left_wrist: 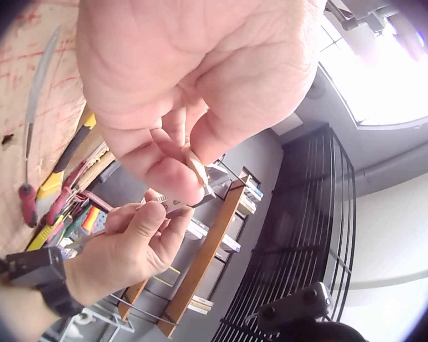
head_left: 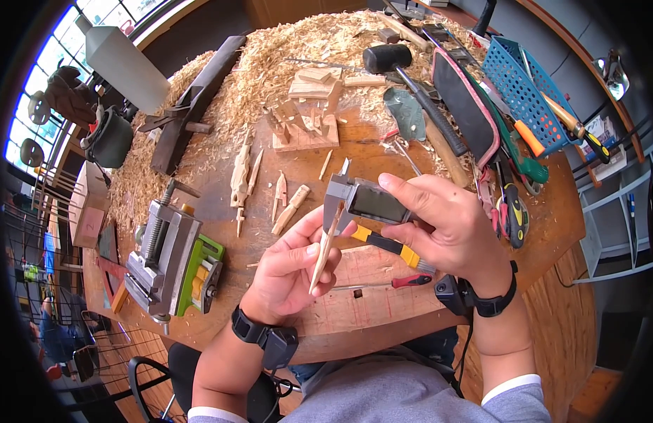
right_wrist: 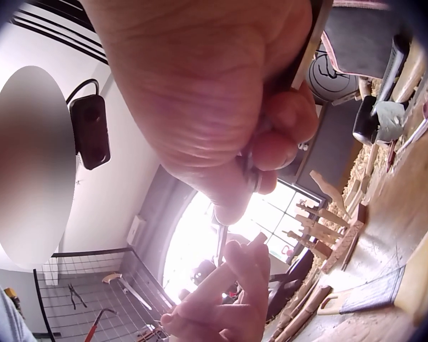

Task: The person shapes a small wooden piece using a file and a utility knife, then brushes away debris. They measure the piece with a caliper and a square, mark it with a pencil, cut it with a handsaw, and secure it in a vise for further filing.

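In the head view a caliper (head_left: pixel 372 201) with a dark display is gripped by the right hand (head_left: pixel 446 222), its jaws pointing left. The left hand (head_left: pixel 287 275) pinches a slim, pointed wooden piece (head_left: pixel 323 259) between thumb and fingers, its upper end at the caliper's jaws. In the left wrist view the left hand (left_wrist: pixel 200 78) covers most of the piece (left_wrist: pixel 195 165), and the right hand (left_wrist: pixel 125 246) is beyond it. The right wrist view shows the right hand (right_wrist: pixel 207 92) close up, with the left hand (right_wrist: pixel 232 296) below; most of the caliper is hidden there.
Carved wooden pieces (head_left: pixel 239 176) and a wooden stand (head_left: pixel 305 141) lie beyond the hands. A vise (head_left: pixel 164 261) is at left. A red-handled tool (head_left: pixel 411 280) and a yellow-black tool (head_left: pixel 386 243) lie near the right hand. Shavings (head_left: pixel 270 56), a mallet (head_left: pixel 387 59) and a blue basket (head_left: pixel 527 92) stand farther back.
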A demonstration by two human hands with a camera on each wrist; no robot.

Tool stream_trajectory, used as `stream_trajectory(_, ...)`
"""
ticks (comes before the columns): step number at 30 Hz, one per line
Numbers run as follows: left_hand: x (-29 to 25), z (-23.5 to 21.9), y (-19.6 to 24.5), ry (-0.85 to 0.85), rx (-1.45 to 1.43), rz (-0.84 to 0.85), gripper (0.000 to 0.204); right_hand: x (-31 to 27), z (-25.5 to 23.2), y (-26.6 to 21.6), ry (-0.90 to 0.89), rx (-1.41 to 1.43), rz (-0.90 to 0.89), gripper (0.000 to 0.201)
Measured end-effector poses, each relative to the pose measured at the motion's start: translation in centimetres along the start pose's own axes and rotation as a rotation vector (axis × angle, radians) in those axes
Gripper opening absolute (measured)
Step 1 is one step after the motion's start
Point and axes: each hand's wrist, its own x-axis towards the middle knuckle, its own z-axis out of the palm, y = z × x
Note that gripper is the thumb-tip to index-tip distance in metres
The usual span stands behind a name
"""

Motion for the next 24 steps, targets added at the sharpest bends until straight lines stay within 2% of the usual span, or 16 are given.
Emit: stream_trajectory(24, -0.03, 0.00, -0.21, -0.020, 0.075, 0.039, 0.068, 0.08, -0.10, -0.18, 0.008, -0.023, 0.014, 0.055)
